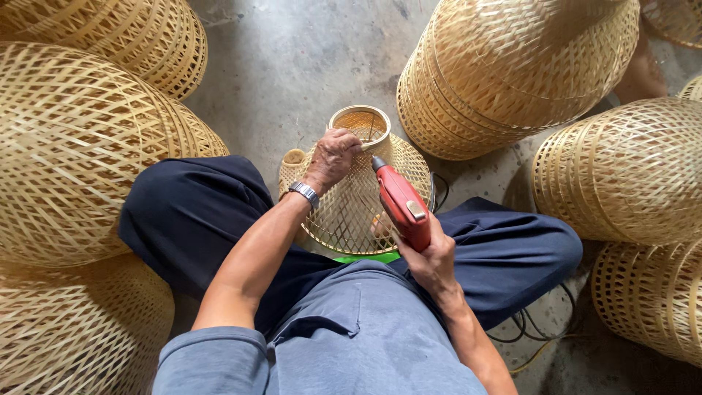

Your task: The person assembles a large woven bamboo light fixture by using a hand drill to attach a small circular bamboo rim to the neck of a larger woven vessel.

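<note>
The person is sitting cross-legged on the grey concrete floor (292, 66) in dark blue trousers (190, 212). A small round woven bamboo shade w/ a ring-shaped top (351, 205) is lying tilted btwn the knees, ring end pointing away. The left hand (333, 157), w/ a silver wristwatch (303, 192), is resting on the shade near the ring, fingers curled & pinching the weave. The right hand (431, 260) is wrapping its fingers tight round a red power drill (401, 203), tip touching the shade just beside the left fingers. Big woven bamboo baskets (73, 146) are standing all around. A black cord (523, 322) is lying on the floor at the right.
</note>
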